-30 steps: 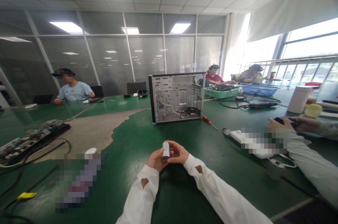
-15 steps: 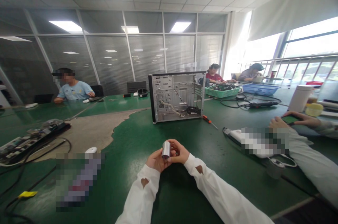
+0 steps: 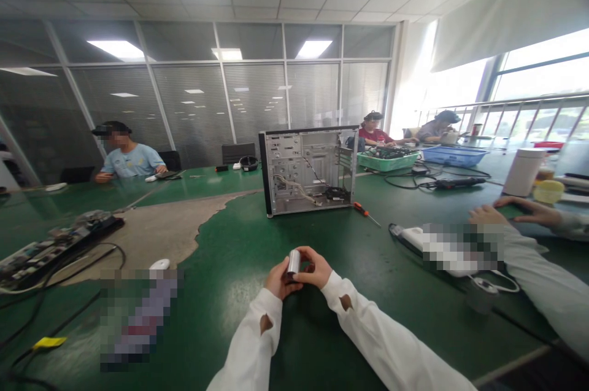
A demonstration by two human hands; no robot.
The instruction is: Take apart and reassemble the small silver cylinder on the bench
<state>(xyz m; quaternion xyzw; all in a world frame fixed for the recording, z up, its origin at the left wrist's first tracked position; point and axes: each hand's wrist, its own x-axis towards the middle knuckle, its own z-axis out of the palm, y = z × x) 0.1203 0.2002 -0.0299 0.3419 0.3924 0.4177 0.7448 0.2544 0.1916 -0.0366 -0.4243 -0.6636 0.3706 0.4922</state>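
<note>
A small silver metal cylinder (image 3: 294, 261) is held between both hands above the green table (image 3: 239, 237). My left hand (image 3: 277, 280) is closed around its lower left side. My right hand (image 3: 317, 268) grips it from the right, fingers behind and thumb at the lower front. What kind of part the cylinder is, I cannot make out. Beyond the hands stands an opened computer case (image 3: 317, 170), upright, with cables inside. An orange-handled screwdriver (image 3: 363, 211) lies by its lower right corner.
A power strip (image 3: 59, 256) with cables is at left, near a blurred purple item (image 3: 145, 320). At right are a white power strip (image 3: 418, 240) and a co-worker's hands (image 3: 501, 214). Green (image 3: 391, 161) and blue baskets (image 3: 453, 156) stand farther back, near other people.
Both hands have shifted slightly right with the cylinder, which now stands more upright. The left forearm has moved right too. The computer case and screwdriver have stayed put.
</note>
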